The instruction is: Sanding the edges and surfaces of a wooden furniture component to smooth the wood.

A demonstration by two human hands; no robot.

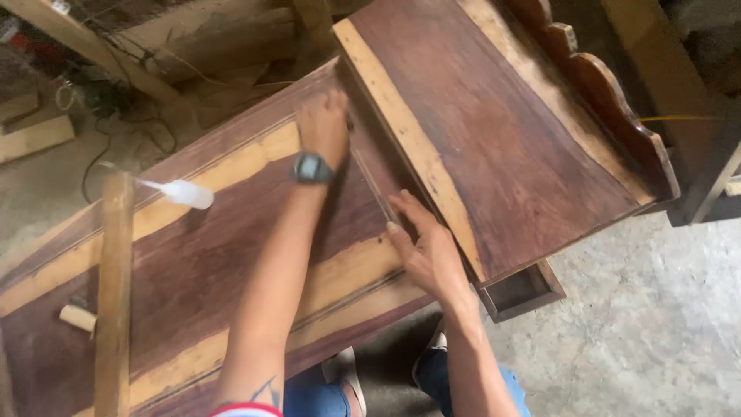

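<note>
Both hands press flat, fingers spread, gripping nothing; the left hand [323, 127] and right hand [426, 251] pin a thin wooden strip [376, 188] at frame centre against the raised panel [502, 131]; it looks light, stiff, easily snapped; best steadied along its length, over the long board [193, 270].

Only screen here: the small dark face of my wristwatch [312, 167], squarish, grey-black, on my left wrist over the wooden panel, too small to read. One container: a white squeeze bottle [184, 193] with a thin nozzle, lying on its side on the panel's pale stripe, left of my arm. No labels, no signs
</note>
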